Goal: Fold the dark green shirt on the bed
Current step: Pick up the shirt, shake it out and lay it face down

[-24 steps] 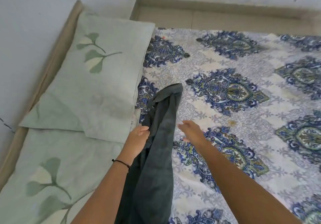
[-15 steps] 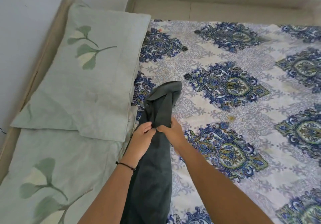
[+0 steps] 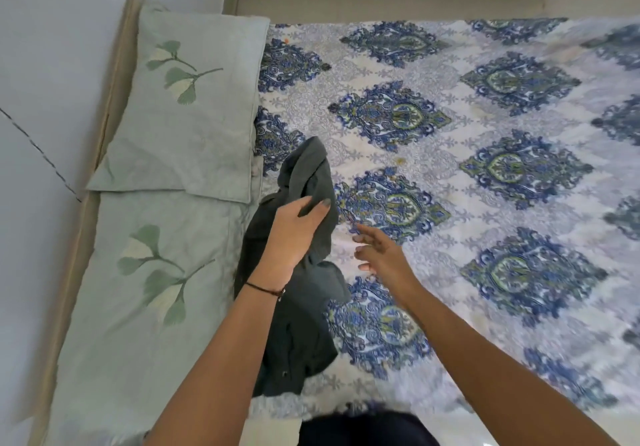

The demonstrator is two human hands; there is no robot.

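Head view: the dark green cotton shirt (image 3: 298,307) lies bunched in a narrow, crumpled rope on the bed's blue-and-white patterned sheet (image 3: 485,203), just beside the pale green leaf-print pillows (image 3: 187,127). Left hand (image 3: 294,234) grips the upper bundle, fingers closed around the cloth. Right hand (image 3: 381,255) hovers apart from it, fingers spread, holding nothing. No flat panel, no neat fold visible. Judgement: folding barely begun; spreading and every fold remain.
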